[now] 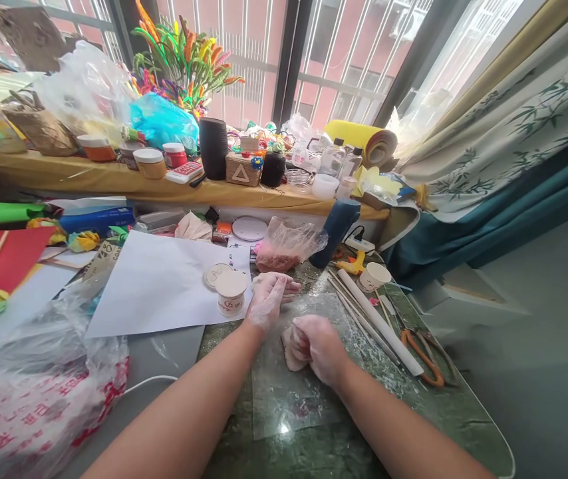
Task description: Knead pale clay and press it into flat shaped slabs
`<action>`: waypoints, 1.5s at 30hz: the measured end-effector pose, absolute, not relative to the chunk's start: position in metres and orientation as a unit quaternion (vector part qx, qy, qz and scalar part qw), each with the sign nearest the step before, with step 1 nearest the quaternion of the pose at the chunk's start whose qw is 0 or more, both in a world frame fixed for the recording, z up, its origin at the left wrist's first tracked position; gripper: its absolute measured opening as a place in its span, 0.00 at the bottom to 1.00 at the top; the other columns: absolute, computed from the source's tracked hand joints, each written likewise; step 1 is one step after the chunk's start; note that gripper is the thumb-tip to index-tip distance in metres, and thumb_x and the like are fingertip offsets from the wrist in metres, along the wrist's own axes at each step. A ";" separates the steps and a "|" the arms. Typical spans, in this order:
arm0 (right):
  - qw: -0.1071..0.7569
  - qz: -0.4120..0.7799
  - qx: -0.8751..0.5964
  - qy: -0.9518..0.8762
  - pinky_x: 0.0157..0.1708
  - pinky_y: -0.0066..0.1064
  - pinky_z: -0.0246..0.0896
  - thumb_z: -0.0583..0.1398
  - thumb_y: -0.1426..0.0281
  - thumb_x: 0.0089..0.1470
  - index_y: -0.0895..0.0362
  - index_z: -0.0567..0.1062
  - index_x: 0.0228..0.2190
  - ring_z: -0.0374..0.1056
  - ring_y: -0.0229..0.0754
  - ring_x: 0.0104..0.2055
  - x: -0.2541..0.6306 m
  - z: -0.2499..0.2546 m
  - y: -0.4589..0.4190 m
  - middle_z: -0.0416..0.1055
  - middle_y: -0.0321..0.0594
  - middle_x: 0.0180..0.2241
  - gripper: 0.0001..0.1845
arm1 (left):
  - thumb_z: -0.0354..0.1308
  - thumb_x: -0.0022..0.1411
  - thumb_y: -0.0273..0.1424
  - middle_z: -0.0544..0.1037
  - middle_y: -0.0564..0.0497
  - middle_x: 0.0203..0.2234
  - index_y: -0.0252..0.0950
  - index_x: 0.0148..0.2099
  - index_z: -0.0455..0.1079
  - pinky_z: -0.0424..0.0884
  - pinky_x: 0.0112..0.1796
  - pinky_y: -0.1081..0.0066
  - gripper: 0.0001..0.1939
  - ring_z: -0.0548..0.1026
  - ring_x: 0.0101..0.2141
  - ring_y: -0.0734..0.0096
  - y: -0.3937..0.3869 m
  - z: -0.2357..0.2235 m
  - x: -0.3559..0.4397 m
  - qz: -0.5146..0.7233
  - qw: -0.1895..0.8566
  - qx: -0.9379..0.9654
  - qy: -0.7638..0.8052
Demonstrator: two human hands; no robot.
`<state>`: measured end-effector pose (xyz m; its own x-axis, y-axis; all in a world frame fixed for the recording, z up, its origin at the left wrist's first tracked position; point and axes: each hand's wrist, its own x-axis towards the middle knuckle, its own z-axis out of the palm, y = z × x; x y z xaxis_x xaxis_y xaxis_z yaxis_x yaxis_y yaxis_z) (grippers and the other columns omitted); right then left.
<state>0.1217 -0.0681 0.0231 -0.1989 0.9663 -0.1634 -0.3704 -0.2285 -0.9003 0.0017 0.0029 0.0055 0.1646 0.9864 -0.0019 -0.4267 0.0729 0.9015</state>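
My right hand is closed in a fist around a lump of pale pink dough or clay, pressing it onto a clear plastic sheet on the green marble table. My left hand, dusted white, rests just beyond it on the sheet with its fingers stretched out and holding nothing. A small paper cup stands upside down right beside my left hand, on a white sheet of paper.
A plastic bag of pinkish material lies behind my hands. White rods, orange-handled scissors and another paper cup sit at the right. A crumpled printed bag fills the near left. A cluttered shelf runs along the window.
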 end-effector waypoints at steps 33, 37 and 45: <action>0.445 0.438 -0.456 -0.634 0.32 0.33 0.64 0.57 0.55 0.61 0.55 0.72 0.26 0.65 0.40 0.29 0.149 0.050 -0.050 0.69 0.37 0.26 0.19 | 0.57 0.54 0.63 0.84 0.41 0.32 0.35 0.36 0.73 0.75 0.41 0.61 0.34 0.82 0.37 0.56 0.015 -0.004 0.002 0.528 0.687 0.379 0.326; 0.214 0.264 -0.431 -0.836 0.64 0.52 0.50 0.65 0.56 0.55 0.55 0.72 0.57 0.56 0.58 0.64 0.166 0.037 -0.071 0.64 0.51 0.63 0.31 | 0.58 0.53 0.64 0.83 0.42 0.32 0.34 0.37 0.73 0.74 0.41 0.63 0.34 0.81 0.36 0.59 0.014 -0.005 0.005 0.527 0.673 0.382 0.351; 0.132 0.169 -0.413 -0.885 0.65 0.48 0.51 0.62 0.52 0.57 0.63 0.68 0.60 0.60 0.57 0.61 0.155 0.014 -0.081 0.68 0.55 0.58 0.37 | 0.53 0.59 0.62 0.81 0.44 0.36 0.36 0.40 0.71 0.74 0.45 0.60 0.31 0.80 0.41 0.58 0.011 -0.011 0.006 0.474 0.606 0.517 0.376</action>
<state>0.1550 -0.0813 0.0138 -0.6247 0.7753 0.0932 0.6862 0.6019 -0.4084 0.0061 0.0113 -0.0111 0.2682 0.9627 0.0346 -0.1857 0.0165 0.9825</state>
